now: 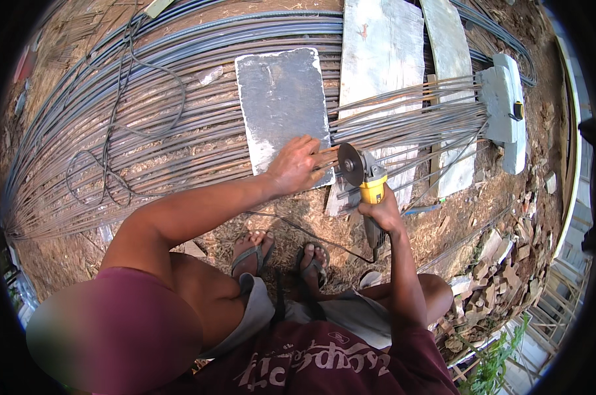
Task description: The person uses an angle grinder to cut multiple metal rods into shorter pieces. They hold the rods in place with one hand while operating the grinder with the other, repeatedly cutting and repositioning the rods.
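Note:
My right hand grips a yellow and black angle grinder by its body. The grinder's dark cutting disc stands just right of my left hand, beside the thin steel rods. Over the lower right edge of a dark grey board with worn white edges, my left hand is closed around rod ends, its fingers pointing toward the disc. A black power cord trails from the grinder's rear across the ground toward the left.
Long steel bars fan out to the left, with a loose black cable over them. Pale planks lie beneath the rods. Grey blocks stand at their right end, a tape measure on top. Broken rubble lies lower right.

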Available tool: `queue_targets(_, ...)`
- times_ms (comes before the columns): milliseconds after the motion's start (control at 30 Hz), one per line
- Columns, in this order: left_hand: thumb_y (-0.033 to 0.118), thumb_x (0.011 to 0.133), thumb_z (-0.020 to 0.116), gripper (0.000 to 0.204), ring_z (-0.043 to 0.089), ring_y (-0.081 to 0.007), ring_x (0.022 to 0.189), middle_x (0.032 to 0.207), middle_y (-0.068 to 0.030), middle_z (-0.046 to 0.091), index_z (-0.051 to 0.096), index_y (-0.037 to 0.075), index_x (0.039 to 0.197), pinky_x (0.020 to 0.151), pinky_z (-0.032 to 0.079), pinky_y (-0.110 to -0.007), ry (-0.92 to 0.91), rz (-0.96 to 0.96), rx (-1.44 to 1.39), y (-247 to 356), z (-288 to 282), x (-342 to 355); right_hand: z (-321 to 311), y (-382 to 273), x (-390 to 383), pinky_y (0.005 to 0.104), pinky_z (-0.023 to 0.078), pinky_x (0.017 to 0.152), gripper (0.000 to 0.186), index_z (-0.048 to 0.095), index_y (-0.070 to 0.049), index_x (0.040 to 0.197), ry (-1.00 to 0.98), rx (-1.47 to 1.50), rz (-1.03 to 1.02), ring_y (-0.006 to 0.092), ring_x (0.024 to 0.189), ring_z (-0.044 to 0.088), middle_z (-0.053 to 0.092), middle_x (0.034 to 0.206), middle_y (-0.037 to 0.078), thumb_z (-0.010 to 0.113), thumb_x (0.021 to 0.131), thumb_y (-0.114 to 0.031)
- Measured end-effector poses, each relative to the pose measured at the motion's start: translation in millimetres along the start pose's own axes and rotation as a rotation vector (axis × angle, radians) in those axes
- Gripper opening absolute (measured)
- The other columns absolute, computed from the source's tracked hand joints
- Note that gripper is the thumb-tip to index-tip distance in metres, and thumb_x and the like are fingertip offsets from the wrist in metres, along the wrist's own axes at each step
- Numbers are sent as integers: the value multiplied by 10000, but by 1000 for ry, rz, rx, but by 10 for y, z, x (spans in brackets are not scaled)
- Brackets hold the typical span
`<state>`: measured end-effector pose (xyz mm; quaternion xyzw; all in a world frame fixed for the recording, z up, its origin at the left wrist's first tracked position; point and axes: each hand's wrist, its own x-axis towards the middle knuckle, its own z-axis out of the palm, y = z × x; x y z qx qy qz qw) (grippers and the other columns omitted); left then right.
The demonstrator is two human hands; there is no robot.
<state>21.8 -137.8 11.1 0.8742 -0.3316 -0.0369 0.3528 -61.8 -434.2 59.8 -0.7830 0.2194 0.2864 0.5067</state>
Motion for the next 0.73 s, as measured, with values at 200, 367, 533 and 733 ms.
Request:
queue_targets(200,296,908,836,403,637,-376,1203,1207,-227,681,804,-5,1174,1091,536,-512,0,-21,16,-47,113,-29,-3,2,-23,339,578,752,579,616,32,1243,20,-46,44,171,824,663,706,981,50,829,706,3)
queue_targets(367,317,918,826,429,626,-403,1260,1327,-229,663,796,5,1211,1137,518,-535,-61,-71,-55,-61,120,-37,8,-4,-58,351,577,745,601,623,39,1265,39,-61,43,182,827,663,720,990,63,837,708,-29)
queue_targets(533,374,966,778,488,580,-443,1367,1380,-242,645,752,42,1322,1203,480,-542,-74,-83,-10,-13,100,-30,3,38,-47,346,569,743,586,625,34,1259,26,-44,22,175,825,660,716,986,57,831,714,-24)
queue_targets(733,387,993,751,521,471,-462,1515,1572,-260,558,715,111,1433,1292,375,-548,-190,-138,-33,24,-44,-38,12,93,-5,345,573,762,574,627,21,1264,12,-60,-21,176,828,661,717,985,49,827,728,-28)
